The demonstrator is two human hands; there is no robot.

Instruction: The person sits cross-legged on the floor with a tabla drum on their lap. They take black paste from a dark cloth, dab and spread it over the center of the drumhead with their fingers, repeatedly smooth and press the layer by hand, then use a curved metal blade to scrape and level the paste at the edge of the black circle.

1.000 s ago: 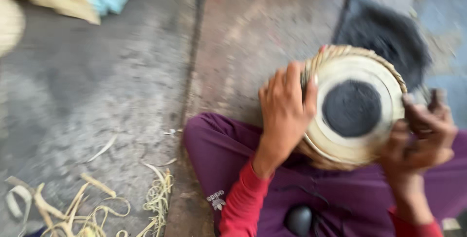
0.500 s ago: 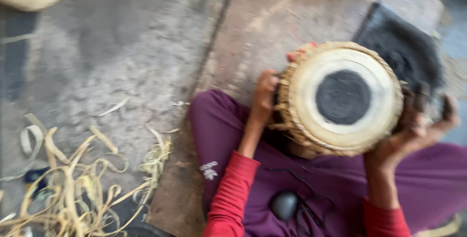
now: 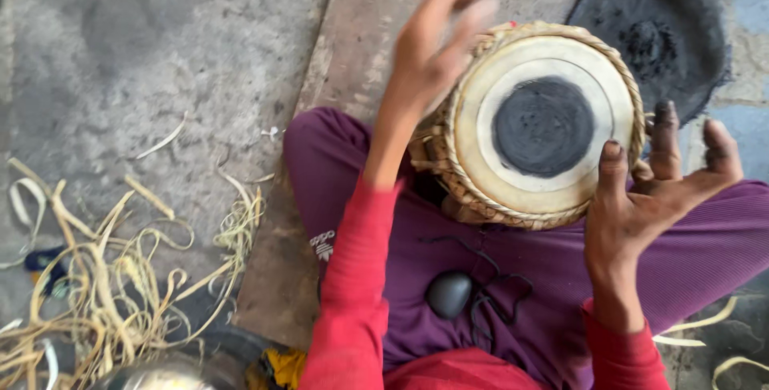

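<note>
A small drum (image 3: 545,126) with a pale skin head, a black round patch in its middle and a braided rim rests on my lap, tilted up toward me. My left hand (image 3: 436,42) is raised and blurred just left of the drum's rim, fingers apart, holding nothing. My right hand (image 3: 653,190) hovers at the drum's lower right edge, palm up, its blackened fingers spread and empty. A smooth black stone (image 3: 448,294) lies on my purple trousers below the drum, next to a thin black cord (image 3: 501,306).
A heap of black powder on a dark cloth (image 3: 653,34) lies on the floor beyond the drum. Pale straw-like strips (image 3: 104,278) are scattered at the lower left on grey concrete. A shiny metal vessel (image 3: 156,374) shows at the bottom edge.
My left hand has come off the drum's side and lifted into the air. My right hand has let go of the rim and opened. The drum sits more squarely on my lap.
</note>
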